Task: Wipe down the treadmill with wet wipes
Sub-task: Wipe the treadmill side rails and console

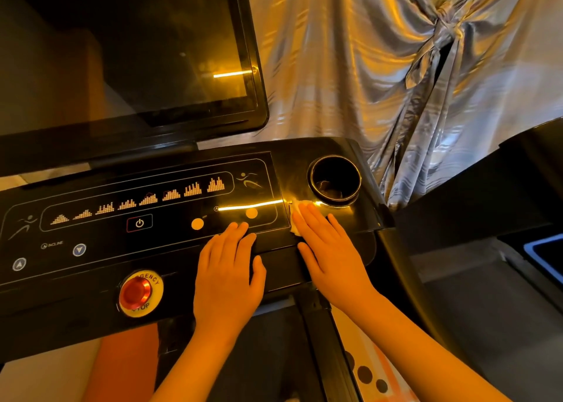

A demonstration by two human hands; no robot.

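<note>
The right hand (329, 249) lies flat, just right of the middle of the frame. Its fingers are straight and close together. They press down on a white wet wipe (294, 228). Only small bits of the wipe peek out at the fingertips and by the side of the hand. The hand does not curl round it.

The left hand (228, 273) is just beside the right one, a little lower. It lies flat too, with straight fingers, and holds nothing. It rests on the front edge of the treadmill console (91, 234), which is black and shiny.

The wipe is on the console, right next to the round cup holder (350, 173). The cup holder is just above the right fingertips. A bright line of light shines across the surface there.

Near the left fingertips are two round yellow spots of light (197, 224). Further left is a power button (139, 223) in a red box. Above it runs a row of little bar pictures (137, 200). At the lower left of the console sits a big red stop button (135, 292) on a yellow ring. Two arrow buttons (79, 249) are at the far left.

A big dark screen (137, 51) fills the upper left of the frame. A shiny silver curtain (396, 66) hangs in the upper right, tied in a knot.
</note>
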